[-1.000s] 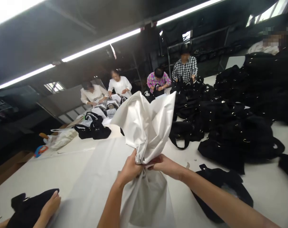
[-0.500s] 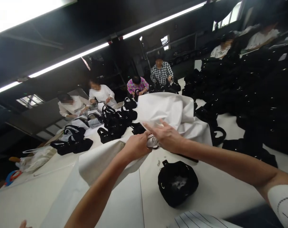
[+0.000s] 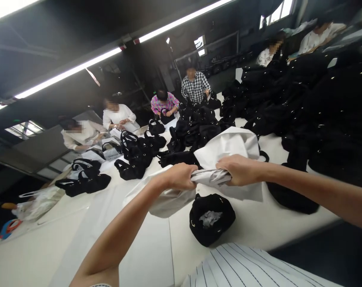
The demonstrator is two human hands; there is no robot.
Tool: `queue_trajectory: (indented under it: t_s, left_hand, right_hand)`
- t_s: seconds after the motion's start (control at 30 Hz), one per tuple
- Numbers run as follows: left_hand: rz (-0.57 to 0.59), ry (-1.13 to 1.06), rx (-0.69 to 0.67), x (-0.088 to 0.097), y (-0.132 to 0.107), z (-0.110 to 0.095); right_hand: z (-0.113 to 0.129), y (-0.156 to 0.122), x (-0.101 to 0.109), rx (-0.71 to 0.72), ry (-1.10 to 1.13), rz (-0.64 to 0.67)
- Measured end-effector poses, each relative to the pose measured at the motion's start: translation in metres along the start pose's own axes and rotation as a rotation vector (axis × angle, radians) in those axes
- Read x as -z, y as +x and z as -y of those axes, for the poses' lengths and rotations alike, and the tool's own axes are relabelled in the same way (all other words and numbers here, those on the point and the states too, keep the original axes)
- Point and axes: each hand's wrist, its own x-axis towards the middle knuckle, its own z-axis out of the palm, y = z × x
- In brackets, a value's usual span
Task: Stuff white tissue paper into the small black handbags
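A large white sheet of paper [image 3: 228, 143] is bunched into a narrow twist at its middle, with loose flaps spreading out on both sides. My left hand [image 3: 181, 175] is closed around the left end of the twist. At the other end, my right hand [image 3: 242, 170] grips it too, a short gap of crumpled paper showing between the two hands. Just below them on the table, close to my body, sits a black bag [image 3: 210, 237] with its mouth up. Crumpled greyish stuffing [image 3: 210, 218] shows inside it.
The white table [image 3: 141, 247] carries several black bags [image 3: 139, 153] across from me, and a big heap of black bags [image 3: 312, 115] rises at right. A clear plastic bag [image 3: 39, 203] lies at far left. Several people sit or stand working along the far side.
My right hand has gone from open fingers over the sheet to gripping it, and has moved right, away from my left hand. The paper is now stretched and twisted between them.
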Motion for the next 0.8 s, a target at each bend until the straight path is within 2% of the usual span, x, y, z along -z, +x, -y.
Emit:
queue_trajectory:
  t_s: [0.13,0.23,0.3,0.4,0.47,0.57,0.63,0.7,0.77,0.8]
  left_hand:
    - [-0.039,0.066,0.019,-0.006,0.011,-0.015]
    - [-0.079,0.159,0.024,-0.019,0.029,-0.019]
    - [-0.062,0.172,0.004,-0.030,0.043,-0.023]
    - [-0.025,0.109,-0.050,-0.044,0.060,-0.034]
    - [-0.012,0.055,-0.083,-0.048,0.067,-0.043]
    - [-0.045,0.024,-0.176,-0.049,0.072,-0.048]
    - [-0.061,0.025,-0.219,-0.047,0.068,-0.044]
    - [-0.095,0.009,-0.221,-0.046,0.053,-0.036]
    - [-0.250,-0.039,-0.194,-0.051,0.027,-0.029]
    - [-0.395,-0.079,-0.156,-0.059,0.012,-0.025]
  right_hand:
    - [-0.013,-0.034,0.010,-0.230,-0.166,-0.060]
    - [-0.024,-0.054,0.006,-0.361,-0.237,-0.025]
    - [-0.024,-0.063,-0.004,-0.338,-0.240,0.003]
    - [-0.006,-0.065,-0.022,-0.154,-0.144,-0.022]
    - [0.010,-0.058,-0.034,-0.100,-0.076,-0.104]
    - [0.022,-0.043,-0.055,-0.147,-0.047,-0.283]
    - [0.018,-0.034,-0.068,-0.178,-0.010,-0.319]
    - [0.007,-0.030,-0.078,-0.183,0.056,-0.292]
    - [-0.012,-0.033,-0.082,-0.212,0.100,-0.274]
    - [-0.024,-0.038,-0.082,-0.257,0.097,-0.275]
